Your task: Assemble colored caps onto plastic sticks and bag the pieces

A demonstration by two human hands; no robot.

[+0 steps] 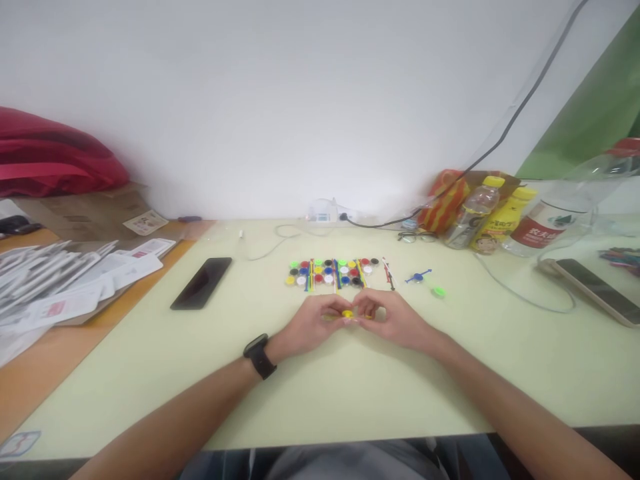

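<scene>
Both hands meet at the middle of the pale green table, fingertips pinched round a small yellow plastic piece (347,313). My left hand (316,319) closes on it from the left, a black watch (259,355) on that wrist. From the right, my right hand (389,320) grips the same piece; its fingers partly hide it. Just beyond my fingers lie rows of small round coloured pieces (329,271) with thin coloured sticks between them. To their right are a few loose sticks (389,273), a blue piece with arrow-like ends (419,277) and a bright green round piece (439,292).
A black phone (201,283) lies on the left, another phone (597,290) on the right. Bottles (505,220) stand at the back right beside an orange bag (443,200). White packets (55,280) and a cardboard box (93,210) fill the left side. A cable (523,120) runs along the wall.
</scene>
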